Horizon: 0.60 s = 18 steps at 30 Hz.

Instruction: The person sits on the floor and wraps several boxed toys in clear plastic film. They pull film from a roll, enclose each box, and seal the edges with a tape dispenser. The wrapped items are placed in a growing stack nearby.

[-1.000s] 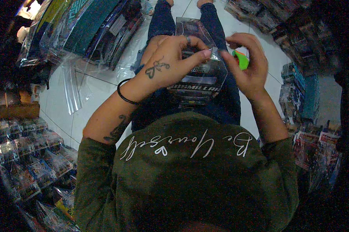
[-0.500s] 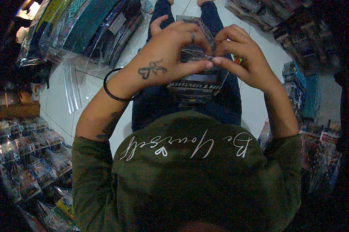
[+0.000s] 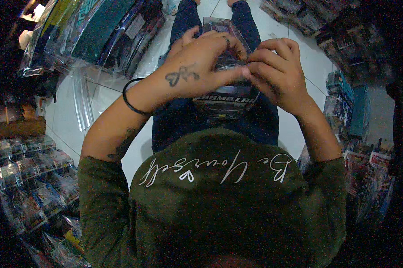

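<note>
A dark box [image 3: 228, 102] with pale lettering and a glossy, clear plastic cover lies across my lap, between my thighs. Above it, my left hand [image 3: 206, 62] has thumb and fingers curled together in a pinch. My right hand [image 3: 279, 71] meets it at the fingertips over the box's right side, also pinched. What sits between the fingertips is too small and blurred to make out; shiny clear plastic shows close by. The left hand wears a ring, and a black band [image 3: 129, 96] circles that wrist. Both hands hide much of the box's middle.
Large plastic-wrapped packages [image 3: 98, 35] lean at the upper left, with clear plastic strips [image 3: 81, 105] on the tiled floor [image 3: 67, 129] below. Rows of small wrapped packs [image 3: 36, 178] fill the left side. Stacked boxes [image 3: 340, 98] and wrapped goods [image 3: 366, 174] stand to the right.
My left hand has shifted slightly right and my right hand has turned a little, its fingers rising. The fingertips stay together, and the pale bit seen between them is now hidden.
</note>
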{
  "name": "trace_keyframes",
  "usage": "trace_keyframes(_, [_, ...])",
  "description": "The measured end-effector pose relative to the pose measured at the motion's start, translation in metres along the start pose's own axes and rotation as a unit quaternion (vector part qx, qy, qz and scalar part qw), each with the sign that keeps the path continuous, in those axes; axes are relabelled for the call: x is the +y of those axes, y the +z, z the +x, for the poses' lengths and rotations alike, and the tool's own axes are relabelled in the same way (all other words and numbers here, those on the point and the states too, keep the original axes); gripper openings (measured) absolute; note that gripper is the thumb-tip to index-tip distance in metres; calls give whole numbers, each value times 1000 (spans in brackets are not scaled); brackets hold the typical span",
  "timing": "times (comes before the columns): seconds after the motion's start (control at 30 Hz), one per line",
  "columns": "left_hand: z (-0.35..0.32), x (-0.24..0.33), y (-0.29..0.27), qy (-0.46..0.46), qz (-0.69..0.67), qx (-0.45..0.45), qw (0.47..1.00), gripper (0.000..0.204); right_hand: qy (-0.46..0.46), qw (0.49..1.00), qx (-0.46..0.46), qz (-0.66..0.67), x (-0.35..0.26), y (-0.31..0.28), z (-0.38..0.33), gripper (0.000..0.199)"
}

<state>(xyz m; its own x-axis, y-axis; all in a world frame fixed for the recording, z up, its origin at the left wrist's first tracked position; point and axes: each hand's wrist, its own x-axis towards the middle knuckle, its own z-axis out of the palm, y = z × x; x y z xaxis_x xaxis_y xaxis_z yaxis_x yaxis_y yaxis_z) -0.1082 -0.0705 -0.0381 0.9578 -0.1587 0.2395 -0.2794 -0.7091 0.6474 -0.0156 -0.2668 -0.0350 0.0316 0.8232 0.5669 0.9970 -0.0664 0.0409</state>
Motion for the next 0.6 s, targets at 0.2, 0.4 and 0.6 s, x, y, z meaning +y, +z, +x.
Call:
trace_keyframes(0.2, [-4, 4, -20, 116, 196, 3, 974, 20, 65, 986, -66, 139, 14, -3, 4, 17])
trace_keyframes(0.4, [1, -8, -2, 108, 83, 36, 990, 18, 98, 980, -24, 171, 5, 3, 2, 16])
trace_keyframes(0.6, [10, -9, -1, -188, -182, -156, 952, 21, -11, 992, 66, -110, -14, 8, -7, 21])
